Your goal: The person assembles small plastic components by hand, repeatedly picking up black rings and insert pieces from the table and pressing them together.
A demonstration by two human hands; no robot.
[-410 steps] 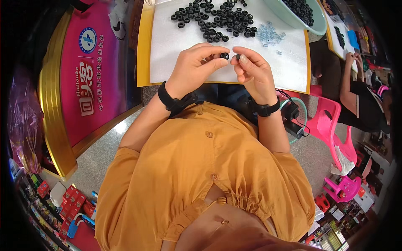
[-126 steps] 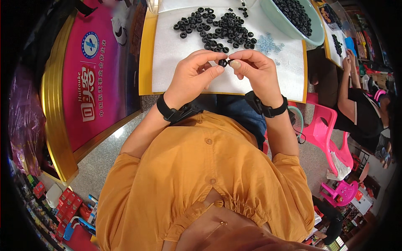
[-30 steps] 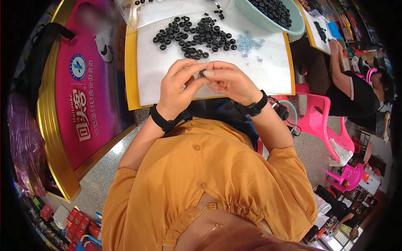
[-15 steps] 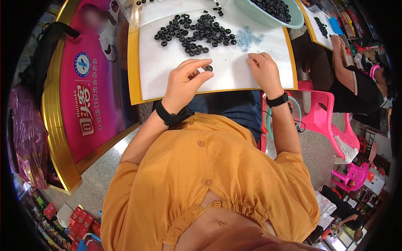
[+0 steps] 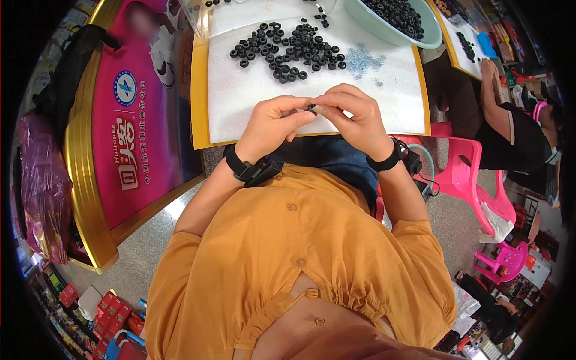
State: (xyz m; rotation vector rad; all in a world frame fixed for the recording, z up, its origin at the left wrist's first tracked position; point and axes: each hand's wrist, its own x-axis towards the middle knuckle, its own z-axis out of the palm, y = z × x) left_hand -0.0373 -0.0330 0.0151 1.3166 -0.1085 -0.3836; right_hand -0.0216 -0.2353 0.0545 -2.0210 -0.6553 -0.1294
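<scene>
Over the near part of the white-covered table, my two hands meet at the fingertips. Between thumb and forefinger of my left hand is a small black ring-shaped piece, mostly covered by fingers. My right hand is closed in a pinch against that piece; whatever sits in its fingertips is too small and hidden to make out. Beyond my hands lies a loose pile of black ring pieces. To its right is a scatter of tiny clear bluish pieces, with a few lying apart nearer me.
A pale green bowl full of black pieces stands at the far right of the table. A clear plastic box is at the far left. A pink chair and another person's arm at a second table are to the right.
My right hand has moved left and nearer from beside the clear pieces to meet my left hand. The black ring piece is now between both hands' fingertips.
</scene>
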